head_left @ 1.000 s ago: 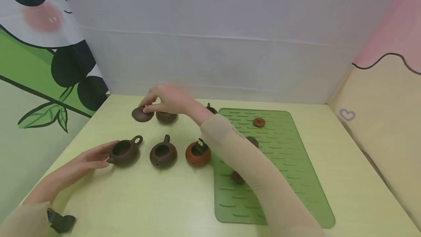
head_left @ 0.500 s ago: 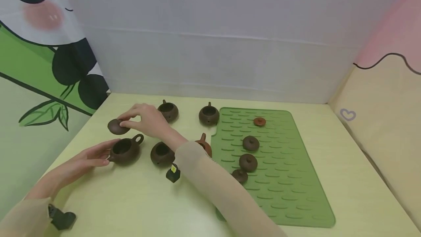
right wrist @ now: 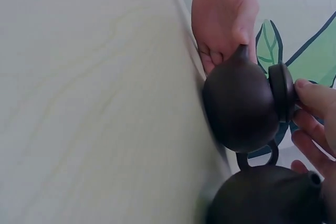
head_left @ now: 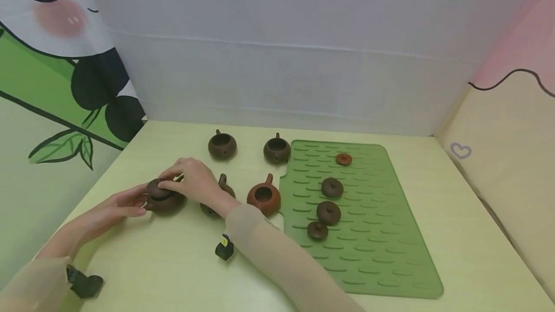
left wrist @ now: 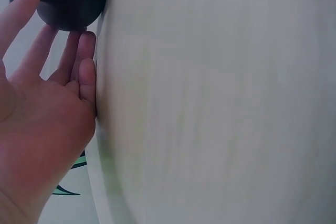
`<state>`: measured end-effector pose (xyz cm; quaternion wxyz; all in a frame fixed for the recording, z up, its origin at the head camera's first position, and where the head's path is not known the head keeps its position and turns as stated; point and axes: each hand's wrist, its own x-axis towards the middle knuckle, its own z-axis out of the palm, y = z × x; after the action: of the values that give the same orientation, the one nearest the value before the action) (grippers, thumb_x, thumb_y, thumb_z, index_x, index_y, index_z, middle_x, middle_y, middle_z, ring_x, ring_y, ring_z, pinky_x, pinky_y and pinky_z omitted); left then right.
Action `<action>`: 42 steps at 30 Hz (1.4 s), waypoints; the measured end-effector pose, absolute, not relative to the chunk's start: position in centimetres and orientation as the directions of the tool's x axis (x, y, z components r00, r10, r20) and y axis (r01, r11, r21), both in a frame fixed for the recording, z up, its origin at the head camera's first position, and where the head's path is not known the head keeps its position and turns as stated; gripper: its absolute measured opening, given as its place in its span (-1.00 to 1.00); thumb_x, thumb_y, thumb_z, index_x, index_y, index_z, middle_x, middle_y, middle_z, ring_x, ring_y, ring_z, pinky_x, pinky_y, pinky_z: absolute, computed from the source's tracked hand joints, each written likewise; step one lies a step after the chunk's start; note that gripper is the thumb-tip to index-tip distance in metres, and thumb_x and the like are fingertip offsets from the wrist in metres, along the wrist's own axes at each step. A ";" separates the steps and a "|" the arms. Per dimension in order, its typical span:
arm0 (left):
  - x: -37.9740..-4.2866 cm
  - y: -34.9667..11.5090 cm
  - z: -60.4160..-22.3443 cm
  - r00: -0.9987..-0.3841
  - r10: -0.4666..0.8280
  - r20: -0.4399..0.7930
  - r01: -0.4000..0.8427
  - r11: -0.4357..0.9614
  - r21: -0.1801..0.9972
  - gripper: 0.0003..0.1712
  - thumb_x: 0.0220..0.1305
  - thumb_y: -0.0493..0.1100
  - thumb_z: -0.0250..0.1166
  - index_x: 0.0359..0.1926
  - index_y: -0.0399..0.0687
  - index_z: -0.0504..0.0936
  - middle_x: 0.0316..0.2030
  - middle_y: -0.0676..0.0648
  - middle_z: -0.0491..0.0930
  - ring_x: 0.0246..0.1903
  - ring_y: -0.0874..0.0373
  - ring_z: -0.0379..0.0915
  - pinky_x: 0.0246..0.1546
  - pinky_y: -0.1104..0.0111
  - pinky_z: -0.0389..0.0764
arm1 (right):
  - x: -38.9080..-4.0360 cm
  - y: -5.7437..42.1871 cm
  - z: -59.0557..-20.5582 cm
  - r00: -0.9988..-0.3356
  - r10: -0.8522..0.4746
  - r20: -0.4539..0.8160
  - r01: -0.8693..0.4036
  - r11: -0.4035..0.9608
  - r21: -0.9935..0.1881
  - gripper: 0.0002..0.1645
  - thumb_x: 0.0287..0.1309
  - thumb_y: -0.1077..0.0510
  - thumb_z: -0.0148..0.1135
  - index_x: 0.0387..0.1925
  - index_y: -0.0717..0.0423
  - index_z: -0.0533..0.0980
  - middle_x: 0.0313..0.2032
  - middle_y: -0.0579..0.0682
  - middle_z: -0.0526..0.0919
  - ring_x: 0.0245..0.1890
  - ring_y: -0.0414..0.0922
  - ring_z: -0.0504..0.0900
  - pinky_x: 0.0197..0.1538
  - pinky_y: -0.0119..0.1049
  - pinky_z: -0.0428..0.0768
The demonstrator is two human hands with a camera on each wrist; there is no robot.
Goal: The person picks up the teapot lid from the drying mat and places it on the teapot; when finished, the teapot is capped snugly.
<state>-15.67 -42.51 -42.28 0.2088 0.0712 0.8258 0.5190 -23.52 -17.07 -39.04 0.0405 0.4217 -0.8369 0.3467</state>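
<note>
Teapot between two hands toward the left edge of the tabletop, its lid at the mouth.
We see the right hand pinching the lid between thumb and fingertips, above the teapot; whether it is fully seated we cannot tell. The left hand touches the spout with fairly straight fingers, the teapot just ahead of its palm. Partly hidden behind the right hand we find another dark teapot, then a reddish teapot beside the green mat. Two farther teapots stand near the tabletop's far edge. Toward the mat's left edge lie three dark lids; nearer its far edge, a reddish lid.
</note>
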 end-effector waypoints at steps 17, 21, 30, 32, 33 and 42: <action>-15.7 -42.7 -42.0 -0.887 0.408 -0.214 -0.034 0.405 0.914 -0.23 0.46 -0.27 0.04 0.57 0.06 -0.04 0.37 0.50 0.10 0.21 0.82 0.08 0.05 0.82 0.21 | -23.4 -17.3 -39.9 -0.652 -0.694 0.305 -0.718 0.435 -0.544 -0.70 0.23 -0.22 0.28 -0.02 -0.39 0.68 -0.16 -0.43 0.67 -0.18 -0.49 0.51 -0.18 -0.68 0.33; -15.7 -42.7 -41.9 -0.889 0.407 -0.211 -0.030 0.408 0.912 -0.24 0.46 -0.27 0.04 0.57 0.05 -0.03 0.37 0.49 0.11 0.21 0.82 0.10 0.05 0.80 0.23 | -23.5 -17.3 -40.0 -0.663 -0.684 0.305 -0.708 0.439 -0.553 -0.70 0.21 -0.25 0.29 -0.03 -0.42 0.68 -0.14 -0.46 0.69 -0.18 -0.52 0.51 -0.15 -0.65 0.33; -15.6 -42.7 -41.9 -0.877 0.445 -0.180 -0.001 0.372 0.928 -0.23 0.45 -0.31 0.03 0.57 -0.01 -0.04 0.37 0.49 0.14 0.24 0.79 0.11 0.09 0.79 0.25 | -23.5 -17.7 -40.3 -0.671 -0.683 0.289 -0.699 0.452 -0.555 -0.70 0.21 -0.26 0.27 -0.03 -0.46 0.67 -0.12 -0.51 0.68 -0.13 -0.51 0.51 -0.09 -0.59 0.36; -15.6 -42.7 -41.9 -0.873 0.458 -0.165 0.014 0.362 0.932 -0.23 0.45 -0.33 0.02 0.57 -0.04 -0.05 0.38 0.48 0.15 0.25 0.78 0.11 0.10 0.79 0.25 | -23.4 -17.7 -40.3 -0.668 -0.686 0.289 -0.702 0.450 -0.552 -0.70 0.22 -0.26 0.26 -0.03 -0.46 0.67 -0.12 -0.51 0.68 -0.11 -0.50 0.51 -0.08 -0.59 0.36; -15.6 -42.7 -41.9 -0.872 0.462 -0.162 0.017 0.358 0.934 -0.23 0.45 -0.34 0.02 0.57 -0.04 -0.05 0.38 0.48 0.15 0.25 0.77 0.11 0.11 0.79 0.25 | -23.4 -17.7 -40.2 -0.667 -0.688 0.288 -0.703 0.451 -0.551 -0.70 0.22 -0.26 0.26 -0.02 -0.46 0.67 -0.12 -0.51 0.68 -0.10 -0.49 0.52 -0.08 -0.59 0.35; -15.7 -42.6 -41.8 -0.884 0.422 -0.201 -0.019 0.397 0.918 -0.23 0.45 -0.29 0.05 0.57 0.02 -0.03 0.34 0.53 0.15 0.20 0.81 0.14 0.06 0.74 0.31 | -23.6 -16.9 -38.8 -0.626 -0.752 0.209 -0.733 0.474 -0.487 -0.63 0.24 -0.27 0.24 0.08 -0.46 0.62 -0.09 -0.46 0.66 -0.07 -0.43 0.49 -0.09 -0.56 0.35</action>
<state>-15.72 -42.60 -41.76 0.2064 0.1245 0.8098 0.5349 -23.57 -16.91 -38.77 -0.0166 0.4324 -0.8585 0.2753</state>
